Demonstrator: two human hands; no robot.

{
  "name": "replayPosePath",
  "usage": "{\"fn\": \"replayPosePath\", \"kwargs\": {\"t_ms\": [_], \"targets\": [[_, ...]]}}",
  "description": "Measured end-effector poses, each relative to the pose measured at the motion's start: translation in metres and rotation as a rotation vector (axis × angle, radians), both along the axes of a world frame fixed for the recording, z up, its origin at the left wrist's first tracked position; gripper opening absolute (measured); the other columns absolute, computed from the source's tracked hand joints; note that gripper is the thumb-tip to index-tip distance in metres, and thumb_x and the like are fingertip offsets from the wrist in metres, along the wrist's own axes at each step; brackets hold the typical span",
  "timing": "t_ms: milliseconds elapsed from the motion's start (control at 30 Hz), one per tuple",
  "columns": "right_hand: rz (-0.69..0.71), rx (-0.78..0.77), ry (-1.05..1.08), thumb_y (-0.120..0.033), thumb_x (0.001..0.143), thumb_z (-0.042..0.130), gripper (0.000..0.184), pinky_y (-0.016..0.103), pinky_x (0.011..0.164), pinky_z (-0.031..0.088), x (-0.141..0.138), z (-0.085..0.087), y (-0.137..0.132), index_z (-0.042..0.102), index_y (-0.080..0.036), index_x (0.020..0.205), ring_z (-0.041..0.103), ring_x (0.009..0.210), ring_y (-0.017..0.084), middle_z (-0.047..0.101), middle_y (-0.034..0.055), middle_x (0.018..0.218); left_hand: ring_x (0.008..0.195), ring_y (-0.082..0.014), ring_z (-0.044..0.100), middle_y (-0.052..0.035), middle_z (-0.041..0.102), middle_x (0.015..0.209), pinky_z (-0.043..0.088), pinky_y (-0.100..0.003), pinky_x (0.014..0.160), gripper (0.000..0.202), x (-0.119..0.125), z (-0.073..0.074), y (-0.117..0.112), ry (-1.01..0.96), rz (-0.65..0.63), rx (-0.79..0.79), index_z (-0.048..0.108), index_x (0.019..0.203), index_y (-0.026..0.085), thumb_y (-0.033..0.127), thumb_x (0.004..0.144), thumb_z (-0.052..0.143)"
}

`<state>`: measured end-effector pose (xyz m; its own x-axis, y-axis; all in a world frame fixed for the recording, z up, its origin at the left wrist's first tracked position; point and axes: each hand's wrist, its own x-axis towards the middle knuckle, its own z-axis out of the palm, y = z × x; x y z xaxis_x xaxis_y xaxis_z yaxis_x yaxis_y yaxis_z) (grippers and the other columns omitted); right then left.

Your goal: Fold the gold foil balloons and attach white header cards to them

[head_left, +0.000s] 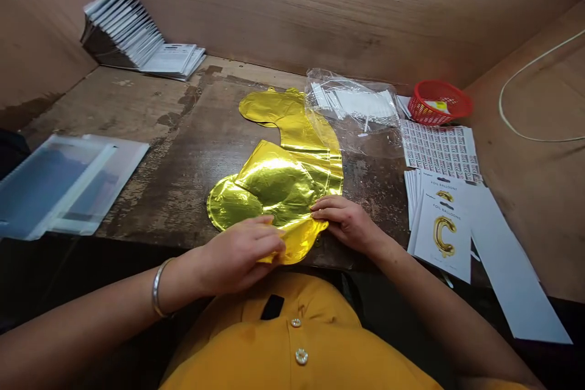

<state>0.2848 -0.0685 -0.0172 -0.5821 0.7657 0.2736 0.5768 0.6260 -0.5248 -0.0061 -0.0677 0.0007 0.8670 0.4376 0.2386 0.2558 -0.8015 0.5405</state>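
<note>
Gold foil balloon (278,183) lying flat and deflated at the middle of the desk (183,164). Long axis runs away from the person: near end at the desk's front edge, far end pointing toward the back wall (320,12) and bending left into a rounded lobe. Foil doubled over itself near the hands, so full outline hard to read.

Left hand (242,253) closed on the balloon's near end, palm down, fingers curled over a gathered fold. Forearm comes in low from the left, bangle (158,287) on the wrist. Right hand (347,222) gripping the foil's right edge, fingers bent and pointing left toward the other hand, forearm angled in from the lower right. Hands close together, not touching.

Clear bag of white sticks (351,106) overlaps the balloon's far part. Beyond it to the right, red basket (439,102). Below that, sticker sheet (439,149) and balloon cards (442,231) printed with a gold letter C. Clear sleeves (68,186) at the desk's left; white packets (123,27) stacked in the far left corner.
</note>
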Motion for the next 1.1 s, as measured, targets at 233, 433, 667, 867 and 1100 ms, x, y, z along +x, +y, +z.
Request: {"fn": "replayPosePath", "kwargs": {"t_ms": [233,433,667,867,1100], "targets": [[-0.327,-0.262,0.0,-0.031,0.09,0.051,0.025,0.026,0.06,0.044,-0.009,0.005,0.015,0.065,-0.019,0.072,0.06,0.065,0.017,0.066,0.0021,0.069,0.137,-0.0363,0.039,-0.0172,0.046,0.145,0.027,-0.056,0.114,0.091,-0.027,-0.01,0.04,-0.031,0.098,-0.392,0.036,0.146,0.019,0.072,0.076,0.06],[-0.508,-0.247,-0.192,-0.04,0.085,0.048,0.035,0.026,0.05,0.025,-0.023,0.007,0.047,0.04,-0.022,0.056,0.04,0.049,0.012,0.042,-0.0035,0.05,0.112,-0.0242,0.064,-0.0111,0.071,0.109,0.049,-0.042,0.096,0.082,-0.011,-0.033,0.024,-0.306,0.587,-0.542,0.013,0.154,0.016,0.034,0.088,0.059],[-0.439,-0.27,-0.344,-0.037,0.085,0.043,0.031,0.027,0.054,0.026,-0.03,0.012,0.054,0.035,-0.023,0.059,0.042,0.053,0.015,0.042,-0.0024,0.053,0.071,-0.0165,0.064,-0.0008,0.071,0.078,0.047,-0.031,0.072,0.03,0.005,-0.029,0.023,-0.172,0.785,-0.273,0.066,0.117,0.023,0.023,0.088,0.061],[-0.435,-0.282,-0.42,-0.035,0.086,0.044,0.028,0.027,0.055,0.028,-0.033,0.015,0.055,0.043,-0.023,0.061,0.046,0.054,0.016,0.05,-0.0001,0.055,0.082,-0.0221,0.06,-0.0052,0.067,0.078,0.043,-0.036,0.076,0.021,0.009,-0.017,0.015,0.086,0.752,0.159,0.072,0.084,0.021,0.029,0.092,0.054],[-0.415,-0.208,-0.519,-0.031,0.089,0.045,0.027,0.028,0.054,0.034,-0.039,0.018,0.053,0.059,-0.023,0.068,0.054,0.056,0.019,0.06,0.0033,0.06,0.143,-0.0353,0.026,-0.018,0.032,0.155,0.019,-0.055,0.114,0.057,0.029,-0.035,0.02,0.327,0.59,0.224,0.039,0.145,0.011,0.041,0.097,0.041]]}}
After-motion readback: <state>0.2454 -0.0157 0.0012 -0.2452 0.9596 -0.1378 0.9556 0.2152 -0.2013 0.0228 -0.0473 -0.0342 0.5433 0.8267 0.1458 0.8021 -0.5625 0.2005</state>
